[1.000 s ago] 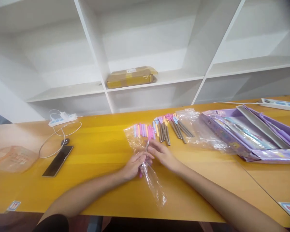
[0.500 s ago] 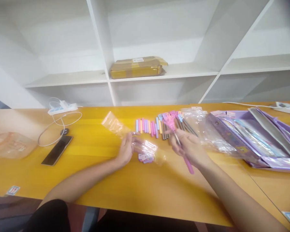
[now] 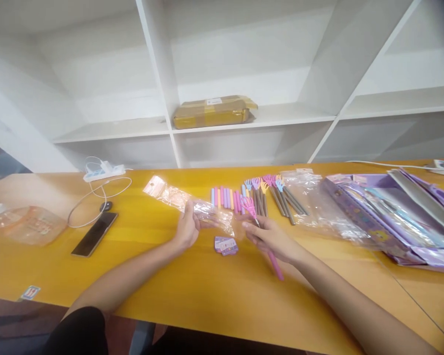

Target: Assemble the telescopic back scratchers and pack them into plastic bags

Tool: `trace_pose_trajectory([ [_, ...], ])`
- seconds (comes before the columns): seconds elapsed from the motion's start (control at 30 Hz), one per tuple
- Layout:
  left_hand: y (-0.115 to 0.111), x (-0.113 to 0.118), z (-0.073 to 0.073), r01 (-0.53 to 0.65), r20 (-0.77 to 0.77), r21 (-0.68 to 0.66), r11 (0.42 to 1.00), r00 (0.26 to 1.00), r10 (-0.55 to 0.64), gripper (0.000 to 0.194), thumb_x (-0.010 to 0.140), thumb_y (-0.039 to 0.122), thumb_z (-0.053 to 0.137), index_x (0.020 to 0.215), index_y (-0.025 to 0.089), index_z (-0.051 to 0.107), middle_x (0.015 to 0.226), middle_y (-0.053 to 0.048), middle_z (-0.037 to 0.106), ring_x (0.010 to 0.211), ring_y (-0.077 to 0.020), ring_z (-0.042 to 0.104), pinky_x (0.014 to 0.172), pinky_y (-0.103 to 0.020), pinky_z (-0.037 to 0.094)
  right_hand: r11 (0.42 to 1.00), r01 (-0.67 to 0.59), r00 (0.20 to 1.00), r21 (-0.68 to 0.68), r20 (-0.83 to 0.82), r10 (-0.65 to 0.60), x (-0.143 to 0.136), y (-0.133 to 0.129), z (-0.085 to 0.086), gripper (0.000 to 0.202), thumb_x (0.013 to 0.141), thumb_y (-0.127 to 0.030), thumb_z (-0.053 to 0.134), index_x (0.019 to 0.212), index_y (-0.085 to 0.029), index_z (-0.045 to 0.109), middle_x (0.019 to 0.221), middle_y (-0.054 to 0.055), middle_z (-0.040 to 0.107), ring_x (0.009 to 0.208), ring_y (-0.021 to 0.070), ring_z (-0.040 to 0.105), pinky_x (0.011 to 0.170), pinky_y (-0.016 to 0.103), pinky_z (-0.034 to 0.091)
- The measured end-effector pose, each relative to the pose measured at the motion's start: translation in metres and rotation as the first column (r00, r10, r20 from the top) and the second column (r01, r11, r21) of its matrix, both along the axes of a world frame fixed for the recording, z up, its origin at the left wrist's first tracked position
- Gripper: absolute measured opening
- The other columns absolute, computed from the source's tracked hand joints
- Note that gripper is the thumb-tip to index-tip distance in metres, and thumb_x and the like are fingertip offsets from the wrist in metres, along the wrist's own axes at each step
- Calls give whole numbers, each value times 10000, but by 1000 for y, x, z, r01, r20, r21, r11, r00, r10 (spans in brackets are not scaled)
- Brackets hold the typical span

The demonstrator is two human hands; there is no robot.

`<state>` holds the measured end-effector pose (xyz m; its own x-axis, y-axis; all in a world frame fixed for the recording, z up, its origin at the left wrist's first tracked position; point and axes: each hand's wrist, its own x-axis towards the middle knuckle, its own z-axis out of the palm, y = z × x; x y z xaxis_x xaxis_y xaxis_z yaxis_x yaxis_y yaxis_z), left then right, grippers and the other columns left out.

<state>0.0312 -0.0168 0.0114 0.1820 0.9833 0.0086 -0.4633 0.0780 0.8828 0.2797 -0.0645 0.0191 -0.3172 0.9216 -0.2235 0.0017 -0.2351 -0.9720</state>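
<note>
My left hand (image 3: 187, 228) is closed on a clear plastic bag (image 3: 170, 195), which slants from upper left to lower right across it. Closed round a pink hand-shaped stick (image 3: 276, 266) is my right hand (image 3: 268, 236); the pink claw head points up and left near the bag's lower end. Small purple cards (image 3: 225, 245) lie on the table just below the bag. Behind the hands is a row of pastel tubes (image 3: 225, 197). To their right lie several metal rods with coloured claw heads (image 3: 280, 186), partly overlapping.
Clear bags (image 3: 314, 202) and a purple box (image 3: 377, 227) of packaged items lie right. A phone (image 3: 95, 234), mouse (image 3: 105, 206), power strip (image 3: 104, 172) and orange-clear bag (image 3: 33, 224) are left. A taped parcel (image 3: 212, 112) sits on the shelf.
My right hand has moved slightly left and down with the pink stick, closer to the bag. The bag in my left hand has shifted off the purple cards, and the camera view has shifted slightly.
</note>
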Motion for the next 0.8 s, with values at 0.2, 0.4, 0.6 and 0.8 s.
trace_pose_trajectory([
  [0.2, -22, 13, -22, 206, -101, -11, 978, 973, -206, 549, 725, 421, 969, 1099, 166, 658, 981, -66, 768, 866, -228, 763, 770, -391, 669, 998, 35, 997, 57, 68, -39, -15, -4, -12, 676, 729, -809, 767, 916, -194, 557, 563, -83, 447, 432, 52, 299, 424, 215, 215],
  [0.4, -37, 20, -28, 234, -224, -12, 972, 947, -231, 414, 786, 397, 930, 1028, 142, 712, 938, -66, 750, 803, -179, 727, 719, -302, 609, 989, -23, 989, 145, 151, 1, -20, -7, -16, 680, 793, -853, 692, 866, -192, 553, 606, -51, 499, 491, 83, 381, 471, 235, 285],
  [0.6, -27, 19, -19, 110, -122, -93, 990, 985, -121, 439, 727, 411, 965, 954, 151, 694, 848, -23, 709, 769, -168, 706, 746, -351, 654, 945, -83, 967, 316, 256, -1, -8, -19, 2, 666, 1052, -787, 306, 730, -214, 411, 620, -29, 411, 562, 110, 365, 568, 273, 323],
  [0.8, -25, 17, -13, 99, -58, -106, 989, 993, -105, 401, 700, 380, 986, 925, 149, 747, 893, -32, 731, 824, -175, 726, 762, -342, 669, 915, -280, 902, 292, 407, 146, -4, -22, 11, 646, 1070, -760, 306, 762, -202, 415, 684, -30, 361, 619, 114, 338, 619, 274, 321],
])
